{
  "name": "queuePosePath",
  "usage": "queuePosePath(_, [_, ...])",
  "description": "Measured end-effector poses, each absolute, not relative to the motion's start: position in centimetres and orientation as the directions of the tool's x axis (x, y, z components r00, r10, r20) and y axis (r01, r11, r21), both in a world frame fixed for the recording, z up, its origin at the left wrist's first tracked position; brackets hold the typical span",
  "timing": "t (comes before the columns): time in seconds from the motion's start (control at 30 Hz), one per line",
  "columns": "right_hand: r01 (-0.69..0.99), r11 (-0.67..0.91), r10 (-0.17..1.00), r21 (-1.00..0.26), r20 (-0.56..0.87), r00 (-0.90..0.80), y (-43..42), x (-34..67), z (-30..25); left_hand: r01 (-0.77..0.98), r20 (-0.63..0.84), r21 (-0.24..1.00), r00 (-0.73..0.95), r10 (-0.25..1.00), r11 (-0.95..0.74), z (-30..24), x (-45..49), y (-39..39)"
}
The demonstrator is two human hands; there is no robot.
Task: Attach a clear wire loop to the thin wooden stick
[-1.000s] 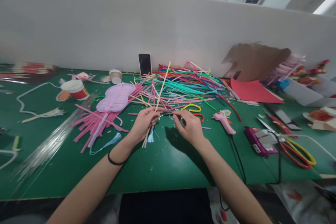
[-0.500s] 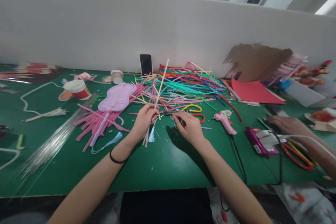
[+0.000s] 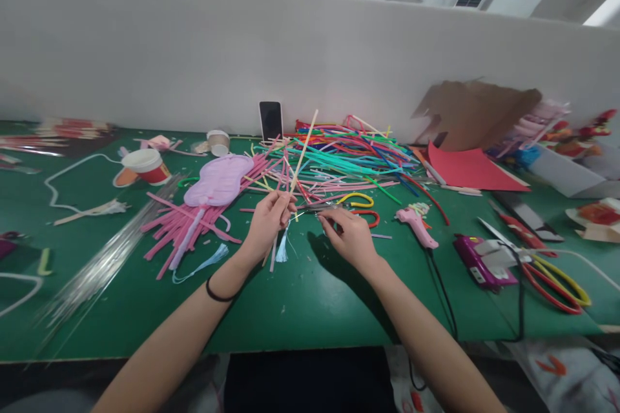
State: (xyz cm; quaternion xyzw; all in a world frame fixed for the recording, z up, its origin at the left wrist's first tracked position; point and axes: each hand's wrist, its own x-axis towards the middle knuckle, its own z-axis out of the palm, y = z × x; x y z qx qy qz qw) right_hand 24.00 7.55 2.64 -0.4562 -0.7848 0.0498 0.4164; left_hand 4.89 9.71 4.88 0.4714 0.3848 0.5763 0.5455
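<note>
My left hand point(image 3: 271, 216) is closed round a thin pale yellow stick point(image 3: 305, 150), which points up and away, slightly tilted right. Under that hand, ends of thin strips stick out, and a light blue tassel point(image 3: 282, 250) shows beside them. Opposite it, my right hand point(image 3: 349, 232) has its thumb and fingers pinched, knuckles by the blades of scissors with yellow and red handles point(image 3: 364, 214). What its fingertips hold is too small to make out. A lilac fuzzy fan shape point(image 3: 219, 181) lies left on pink pipe cleaners point(image 3: 179, 232).
Many coloured pipe cleaners point(image 3: 349, 158) are heaped behind my hands, with a phone point(image 3: 271, 120) propped at the wall. To the right are a pink glue gun point(image 3: 417, 226), a purple power block point(image 3: 482, 261) and larger scissors point(image 3: 557, 281). Leftward lie clear sticks point(image 3: 109, 251) and a paper cup point(image 3: 148, 166).
The other person's hand at the right has gone out of view, uncovering the larger scissors. The yellow stick leans slightly more to the right; my hands have barely moved.
</note>
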Motion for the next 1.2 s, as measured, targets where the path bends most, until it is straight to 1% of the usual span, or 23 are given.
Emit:
queuePosePath(0.5, [0.68, 0.579, 0.762, -0.451, 0.597, -0.253, 7.5, 24.2, 2.8, -0.274, 0.091, 0.958, 0.034, 0.995, -0.078, 4.5, 4.7, 10.1])
queuePosePath(0.67, [0.672, 0.561, 0.765, -0.484, 0.614, -0.196, 7.5, 24.1, 2.7, -0.252, 0.072, 0.966, 0.039, 0.997, -0.06, 4.6, 4.7, 9.8])
queuePosePath(0.73, [0.65, 0.575, 0.744, -0.498, 0.648, -0.162, 7.5, 24.1, 2.7, -0.288, 0.033, 0.958, 0.05, 0.998, -0.018, 4.8, 4.7, 9.8])
queuePosePath(0.8, [0.637, 0.59, 0.718, -0.496, 0.684, -0.132, 7.5, 24.2, 2.9, -0.366, -0.008, 0.93, 0.082, 0.997, 0.038, 5.0, 4.5, 9.9])
queuePosePath(0.9, [0.646, 0.608, 0.672, -0.462, 0.732, -0.109, 7.4, 24.2, 3.4, -0.486, -0.044, 0.868, 0.126, 0.991, 0.101, 5.4, 3.8, 10.4])
queuePosePath(0.97, [0.651, 0.629, 0.64, -0.425, 0.759, -0.123, 7.4, 24.2, 3.6, -0.538, -0.063, 0.834, 0.131, 0.989, 0.125, 5.5, 3.3, 10.8])
queuePosePath(1.07, [0.645, 0.655, 0.623, -0.394, 0.765, -0.165, 7.4, 24.1, 3.6, -0.563, -0.091, 0.815, 0.107, 0.99, 0.136, 5.2, 2.6, 11.5])
queuePosePath(1.2, [0.619, 0.687, 0.618, -0.381, 0.754, -0.222, 7.5, 24.1, 3.2, -0.536, -0.127, 0.832, 0.068, 0.99, 0.143, 4.4, 2.2, 12.1])
